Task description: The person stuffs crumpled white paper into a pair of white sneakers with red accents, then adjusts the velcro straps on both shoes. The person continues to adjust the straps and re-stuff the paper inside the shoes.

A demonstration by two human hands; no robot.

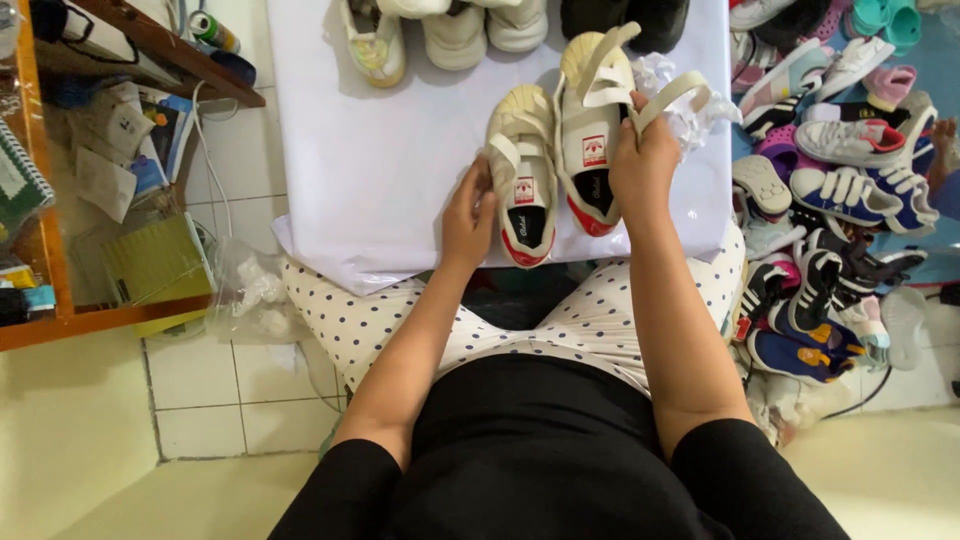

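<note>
From the head view, your left hand (468,215) rests with loose fingers on the side of the left shoe (522,180), steadying it. Your right hand (645,160) has its grip pinching the straps (672,95) of the right shoe (592,130). Two cream shoes lie side by side on the white sheet (380,170).
</note>
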